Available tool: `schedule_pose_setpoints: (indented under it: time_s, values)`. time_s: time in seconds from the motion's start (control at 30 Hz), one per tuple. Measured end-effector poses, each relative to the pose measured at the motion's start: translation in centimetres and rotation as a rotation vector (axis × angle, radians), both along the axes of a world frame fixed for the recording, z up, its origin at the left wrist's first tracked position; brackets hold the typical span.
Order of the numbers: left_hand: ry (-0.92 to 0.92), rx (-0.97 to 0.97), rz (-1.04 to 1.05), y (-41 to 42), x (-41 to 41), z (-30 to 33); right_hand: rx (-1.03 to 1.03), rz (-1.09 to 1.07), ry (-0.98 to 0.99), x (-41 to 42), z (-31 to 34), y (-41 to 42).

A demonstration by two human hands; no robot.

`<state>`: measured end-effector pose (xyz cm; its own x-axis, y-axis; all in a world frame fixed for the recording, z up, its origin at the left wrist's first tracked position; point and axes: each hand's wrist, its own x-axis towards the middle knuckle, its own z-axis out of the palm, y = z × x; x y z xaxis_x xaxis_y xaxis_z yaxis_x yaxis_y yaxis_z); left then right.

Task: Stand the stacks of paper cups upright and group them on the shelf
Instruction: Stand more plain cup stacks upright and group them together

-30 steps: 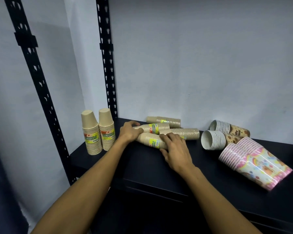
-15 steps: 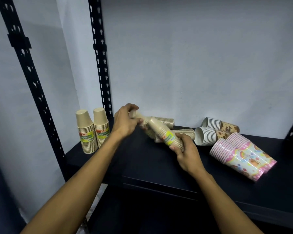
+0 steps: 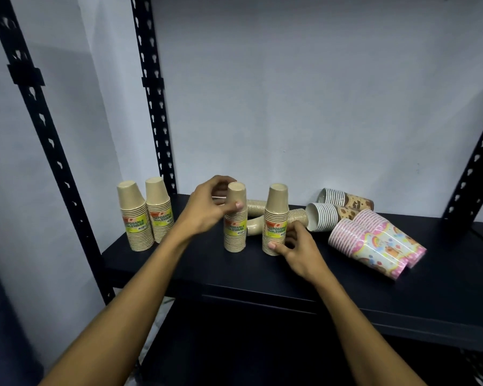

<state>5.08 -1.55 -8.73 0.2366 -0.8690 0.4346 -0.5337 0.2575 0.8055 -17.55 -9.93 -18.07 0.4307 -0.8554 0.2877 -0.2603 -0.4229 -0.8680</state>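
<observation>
Black metal makes up the shelf (image 3: 234, 277), whose front edge crosses the lower middle of the frame. Just beyond it, right of centre, the right hand (image 3: 299, 252) curls its fingers around the base of one upright kraft cup stack (image 3: 275, 218), thumb at the bottom rim, closed on it. Left of that, the left hand (image 3: 207, 210) pinches the upper part of a second upright kraft stack (image 3: 235, 218), thumb in front and fingers behind. Both stacks stand rim-down on the shelf, apart from each other. At the centre left two more wrapped kraft stacks (image 3: 145, 215) stand together beside the rear upright post (image 3: 154, 107). Behind the held pair, two kraft stacks (image 3: 258, 207) lie on their sides. At the right lie the pink patterned stacks (image 3: 374, 240), with brown-printed white-rimmed stacks (image 3: 338, 207) farther back. These stacks look light and tall, so they probably tip easily; the thin paper would likely dent under a hard squeeze. A low, gentle hold around the nested rims seems safest for sliding them towards the left pair.
</observation>
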Motion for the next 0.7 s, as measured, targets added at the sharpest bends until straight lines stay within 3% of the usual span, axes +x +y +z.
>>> schedule_pose_setpoints:
  time_s: [0.17, 0.33, 0.7]
  values:
    - [0.215, -0.012, 0.022, 0.6, -0.8, -4.0, 0.031, 0.061, -0.048, -0.1, 0.5, 0.3]
    - [0.295, -0.009, 0.062, 0.9, -1.9, -8.0, 0.045, 0.113, -0.094, -0.3, 0.4, 0.3]
    - [0.269, 0.049, -0.062, 0.2, -2.5, -9.4, 0.001, 0.146, -0.068, -0.2, 0.2, 0.0]
